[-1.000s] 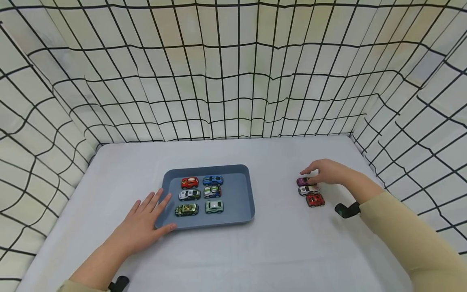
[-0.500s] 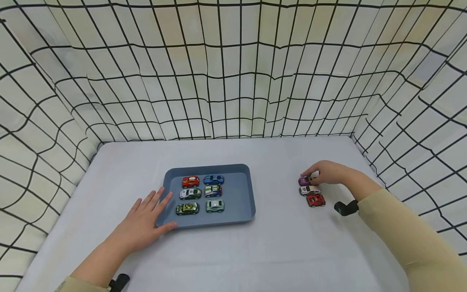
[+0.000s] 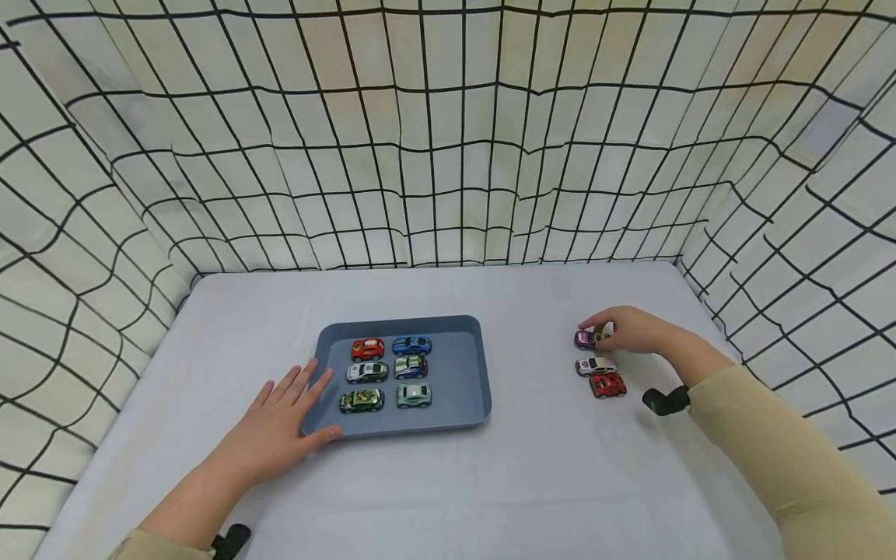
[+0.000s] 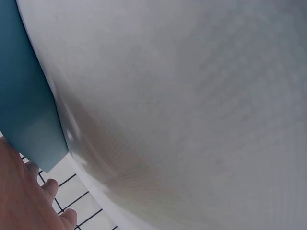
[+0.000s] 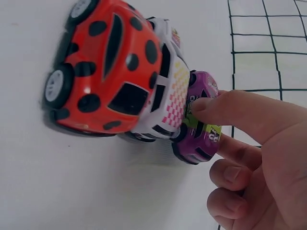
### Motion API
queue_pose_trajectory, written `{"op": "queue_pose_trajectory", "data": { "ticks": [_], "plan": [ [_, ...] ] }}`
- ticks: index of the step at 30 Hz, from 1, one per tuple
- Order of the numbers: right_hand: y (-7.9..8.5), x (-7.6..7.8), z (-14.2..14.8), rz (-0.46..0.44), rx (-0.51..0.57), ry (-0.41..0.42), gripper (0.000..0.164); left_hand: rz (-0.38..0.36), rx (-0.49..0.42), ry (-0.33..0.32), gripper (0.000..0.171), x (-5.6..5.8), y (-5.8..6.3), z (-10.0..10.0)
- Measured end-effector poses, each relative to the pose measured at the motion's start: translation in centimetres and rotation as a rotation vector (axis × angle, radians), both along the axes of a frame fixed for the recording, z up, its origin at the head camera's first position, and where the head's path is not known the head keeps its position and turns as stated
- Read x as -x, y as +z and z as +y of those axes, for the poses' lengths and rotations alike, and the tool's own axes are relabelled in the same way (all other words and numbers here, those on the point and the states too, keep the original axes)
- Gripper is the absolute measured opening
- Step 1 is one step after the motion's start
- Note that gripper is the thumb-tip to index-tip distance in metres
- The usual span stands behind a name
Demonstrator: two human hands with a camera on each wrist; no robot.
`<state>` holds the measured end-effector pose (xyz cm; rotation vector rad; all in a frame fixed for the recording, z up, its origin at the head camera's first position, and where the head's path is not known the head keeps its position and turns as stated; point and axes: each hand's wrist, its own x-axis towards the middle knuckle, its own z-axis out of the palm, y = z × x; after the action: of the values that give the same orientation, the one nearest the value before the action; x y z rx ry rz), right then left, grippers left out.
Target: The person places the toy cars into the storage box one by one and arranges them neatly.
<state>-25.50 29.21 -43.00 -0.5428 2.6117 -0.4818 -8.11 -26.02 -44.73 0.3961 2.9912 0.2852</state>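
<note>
On the right side of the table, my right hand [image 3: 630, 330] pinches a purple toy car [image 5: 200, 117] between thumb and fingers. A white toy car [image 3: 596, 365] with a pink checked side and a red toy car [image 3: 607, 385] with black spots sit nearer to me, side by side. My left hand [image 3: 280, 428] rests with spread, straight fingers on the left rim of a blue-grey tray [image 3: 458, 381]. Inside the tray stand several toy cars in two columns, among them a blue car [image 3: 411, 345] and a pale green car [image 3: 414, 395].
A white cloth covers the table [image 3: 448, 490]. Black netting [image 3: 448, 148] over pale sheeting rises along the back and both sides. The tray's right part shows bare floor beside the cars.
The purple car, in my right hand's fingers, has moved slightly away from the white car, toward the back. My left hand stays on the tray.
</note>
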Motion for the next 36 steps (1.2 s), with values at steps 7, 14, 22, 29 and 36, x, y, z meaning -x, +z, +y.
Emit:
{"op": "queue_pose_trajectory", "data": {
  "ticks": [7,14,22,29,36],
  "plan": [
    [0.7,0.1,0.3,-0.013,0.039,-0.030,0.041,-0.002,0.004,-0.001,0.098,0.1,-0.1,0.0],
    [1.2,0.2,0.0,-0.034,0.055,-0.027,0.040,0.002,0.006,-0.001,0.098,0.1,-0.1,0.0],
    [2.2,-0.1,-2.3,-0.043,0.069,0.018,0.040,0.006,0.011,-0.004,0.098,0.1,-0.1,0.1],
    [2.5,-0.1,-5.3,-0.068,0.115,0.055,0.039,0.012,0.014,-0.006,0.098,0.2,-0.1,0.1],
    [3.2,-0.7,-9.5,-0.097,0.153,0.116,0.037,0.011,0.015,-0.004,0.097,0.2,-0.1,0.1]
  ]
}}
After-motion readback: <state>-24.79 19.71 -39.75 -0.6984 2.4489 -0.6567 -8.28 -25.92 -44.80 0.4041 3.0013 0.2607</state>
